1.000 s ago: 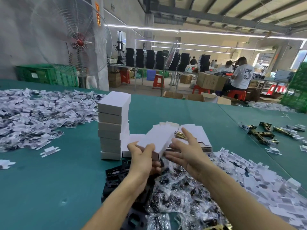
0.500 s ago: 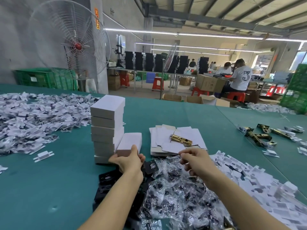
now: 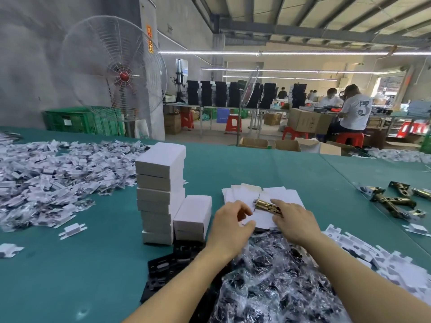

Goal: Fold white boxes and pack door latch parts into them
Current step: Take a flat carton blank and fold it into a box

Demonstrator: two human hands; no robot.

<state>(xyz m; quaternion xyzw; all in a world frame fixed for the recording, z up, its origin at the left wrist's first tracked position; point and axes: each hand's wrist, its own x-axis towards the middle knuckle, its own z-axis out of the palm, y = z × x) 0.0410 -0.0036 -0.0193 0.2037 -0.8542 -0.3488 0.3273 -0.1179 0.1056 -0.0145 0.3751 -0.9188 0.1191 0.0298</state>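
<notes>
- Head view: the left hand (image 3: 229,226) pinches the near edge of the pile of flat white cardboard box blanks (image 3: 288,194).
- The right hand (image 3: 295,221) grasps the brass cylindrical door latch (image 3: 264,204) lying on that pile.
- A stack of folded white boxes (image 3: 161,183) stands just left.

On my feed the teal tabletop (image 3: 70,264) runs out toward a workshop floor. A big pedestal fan (image 3: 116,73) with a red hub stands far left, with a green crate (image 3: 81,122) just beside it (low, by the wall). Farther back I see red stools (image 3: 234,122), a cardboard box (image 3: 307,123), black stacks (image 3: 221,94) on a long table, and a seated person in a white shirt (image 3: 355,110).
</notes>
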